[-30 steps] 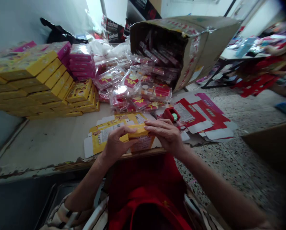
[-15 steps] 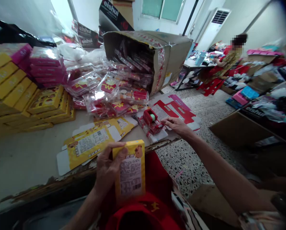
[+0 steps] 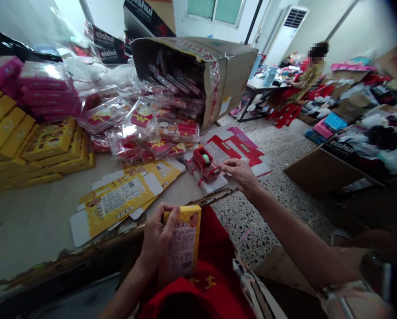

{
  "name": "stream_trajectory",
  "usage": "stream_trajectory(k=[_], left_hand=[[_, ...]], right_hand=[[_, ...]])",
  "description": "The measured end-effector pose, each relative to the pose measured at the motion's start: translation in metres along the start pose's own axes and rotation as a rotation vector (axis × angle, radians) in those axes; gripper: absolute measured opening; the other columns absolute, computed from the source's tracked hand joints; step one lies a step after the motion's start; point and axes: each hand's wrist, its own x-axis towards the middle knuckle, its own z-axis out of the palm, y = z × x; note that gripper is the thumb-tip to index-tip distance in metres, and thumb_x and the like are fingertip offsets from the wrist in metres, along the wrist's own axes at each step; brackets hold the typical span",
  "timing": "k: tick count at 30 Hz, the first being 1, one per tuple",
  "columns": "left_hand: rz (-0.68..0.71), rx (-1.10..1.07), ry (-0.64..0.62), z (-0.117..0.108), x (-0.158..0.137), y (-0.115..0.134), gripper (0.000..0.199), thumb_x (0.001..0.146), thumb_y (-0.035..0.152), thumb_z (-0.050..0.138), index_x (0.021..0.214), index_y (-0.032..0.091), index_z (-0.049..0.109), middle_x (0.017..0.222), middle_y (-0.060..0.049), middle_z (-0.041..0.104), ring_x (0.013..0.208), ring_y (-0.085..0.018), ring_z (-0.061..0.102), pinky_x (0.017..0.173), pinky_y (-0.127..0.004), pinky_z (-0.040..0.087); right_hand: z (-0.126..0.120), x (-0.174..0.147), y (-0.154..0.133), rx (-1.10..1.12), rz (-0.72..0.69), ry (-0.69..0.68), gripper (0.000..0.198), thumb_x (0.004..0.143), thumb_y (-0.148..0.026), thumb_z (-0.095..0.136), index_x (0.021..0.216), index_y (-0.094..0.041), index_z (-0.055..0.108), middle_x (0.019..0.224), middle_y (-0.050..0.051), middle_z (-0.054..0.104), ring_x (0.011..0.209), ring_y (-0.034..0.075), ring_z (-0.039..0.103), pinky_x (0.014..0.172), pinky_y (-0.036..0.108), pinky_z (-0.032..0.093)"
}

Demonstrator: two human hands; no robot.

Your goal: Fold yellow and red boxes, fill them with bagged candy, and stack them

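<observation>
A small yellow carton with a bear picture and a printed label stands upright in my left hand, thumb across its front and fingers behind. My right hand reaches over the table edge, thumb and forefinger pinched at the front end of a red tape dispenser. Whatever lies between those fingertips is too small to make out. A pale green core shows in the dispenser, which rests on clear red-printed wrap. Flat yellow cartons lie unfolded on the table, left of the dispenser.
Yellow boxes and pink boxes are stacked at the left. Bagged red packets spill from a cardboard box. Flat red cartons lie beyond the dispenser. A person is at a far table.
The view has shifted slightly, so the table's things appear further left. My left hand keeps the carton, now turned and tilted a little. My right hand stays pinched at the dispenser's front end.
</observation>
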Motion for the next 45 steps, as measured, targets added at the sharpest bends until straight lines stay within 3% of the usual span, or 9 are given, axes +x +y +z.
stream_trajectory(k=[13,15,18,21,30,34,37,41,45], left_hand=[[-0.024,0.001,-0.142,0.017,0.023,-0.004,0.032,0.097,0.05,0.056,0.086,0.02,0.055,0.066,0.006,0.049,0.059,-0.011,0.044,0.055,-0.022,0.035],[-0.03,-0.03,-0.185,0.023,0.025,-0.005,0.033,0.098,0.051,0.054,0.086,0.02,0.054,0.067,0.005,0.049,0.06,-0.011,0.045,0.055,-0.022,0.035],[-0.064,-0.106,-0.261,0.034,0.029,-0.008,0.042,0.1,0.06,0.046,0.09,0.02,0.056,0.066,0.004,0.05,0.059,-0.012,0.046,0.055,-0.023,0.035],[-0.06,-0.145,-0.274,0.041,0.032,-0.01,0.058,0.1,0.069,0.034,0.092,0.018,0.061,0.068,0.001,0.054,0.06,-0.014,0.047,0.055,-0.025,0.037],[-0.093,-0.387,-0.338,0.04,0.014,0.003,0.051,0.068,0.046,0.091,0.087,0.018,0.053,0.08,0.0,0.066,0.067,-0.012,0.059,0.061,-0.021,0.045],[-0.137,-0.554,-0.465,0.037,-0.003,0.0,0.054,0.065,0.045,0.092,0.09,0.018,0.053,0.082,-0.001,0.066,0.069,-0.012,0.059,0.063,-0.021,0.048],[-0.094,-0.496,-0.459,0.014,0.002,0.007,0.062,0.058,0.039,0.096,0.102,0.018,0.058,0.083,0.001,0.061,0.066,-0.009,0.054,0.06,-0.018,0.045],[0.209,0.016,-0.476,-0.066,0.0,0.07,0.076,0.07,0.035,0.09,0.138,0.027,0.059,0.101,-0.004,0.07,0.079,-0.016,0.065,0.071,-0.025,0.052],[0.484,0.841,-0.032,-0.172,0.007,0.123,0.029,0.098,0.025,0.061,0.124,0.032,0.072,0.115,-0.004,0.075,0.107,-0.023,0.068,0.108,-0.041,0.044]], right_hand=[[-0.005,-0.019,0.052,-0.031,-0.009,0.115,0.044,0.059,-0.051,0.088,0.073,-0.02,0.061,0.064,-0.001,0.06,0.062,0.015,0.051,0.061,0.029,0.039],[-0.009,-0.036,0.038,-0.051,-0.044,-0.024,0.043,0.068,-0.044,0.086,0.096,-0.019,0.066,0.069,-0.003,0.059,0.063,0.015,0.051,0.064,0.03,0.041],[-0.005,-0.059,0.007,-0.147,-0.194,-0.549,0.064,0.089,-0.032,0.072,0.146,-0.022,0.045,0.076,-0.004,0.057,0.069,0.015,0.052,0.07,0.029,0.044],[0.009,-0.065,-0.017,-0.326,-0.377,-0.934,0.061,0.1,-0.021,0.055,0.155,-0.022,0.028,0.078,-0.005,0.05,0.071,0.014,0.046,0.071,0.027,0.04],[0.028,-0.045,-0.004,-0.389,-0.328,-1.108,0.043,0.101,-0.033,0.056,0.139,-0.019,0.04,0.077,-0.006,0.046,0.068,0.012,0.042,0.065,0.024,0.036],[0.028,-0.044,0.03,-0.324,-0.032,-1.046,0.067,0.086,-0.058,0.072,0.136,-0.021,0.047,0.073,-0.006,0.047,0.062,0.013,0.044,0.056,0.024,0.036],[0.035,-0.034,0.057,-0.286,0.079,-0.904,0.069,0.075,-0.074,0.07,0.121,-0.023,0.061,0.069,-0.001,0.057,0.063,0.019,0.056,0.057,0.029,0.044],[0.037,-0.033,0.074,-0.27,0.126,-0.665,0.071,0.067,-0.083,0.065,0.111,-0.028,0.068,0.05,-0.001,0.05,0.046,0.021,0.049,0.047,0.033,0.041],[0.045,-0.043,0.09,-0.221,0.153,-0.721,0.058,0.073,-0.077,0.067,0.109,-0.032,0.072,0.054,0.002,0.056,0.05,0.024,0.056,0.05,0.035,0.046]])
